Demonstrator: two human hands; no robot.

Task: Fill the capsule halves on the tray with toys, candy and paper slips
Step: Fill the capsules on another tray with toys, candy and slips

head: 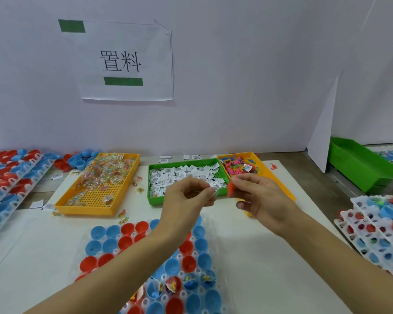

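The white tray [213, 264] of capsule halves was seen at 6 o'clock, but a large part of it was covered by the left forearm, and its near edge was cut off by the frame. For this reason the red and blue capsule halves [110, 244] could not be counted exactly. About five halves in the near rows were seen already holding small items; the items themselves were too blurred to be named.

The left hand [186, 198] was held above the tray at 12 o'clock, and a paper slip [216, 188] was pinched between its thumb and forefinger, the other fingers being curled. The right hand [261, 196] was raised just beside it at 1 o'clock, and a small orange toy [230, 189] was pinched at its fingertips; the shape of the toy could not be made out.

Three supply trays were counted behind the hands: a yellow tray of candy [100, 182] at 10 o'clock, a green tray of paper slips [184, 177] at 12 o'clock, and a yellow tray of toys [241, 166] at 1 o'clock, partly hidden by the right hand. One paper sign [127, 62] was fixed on the wall.
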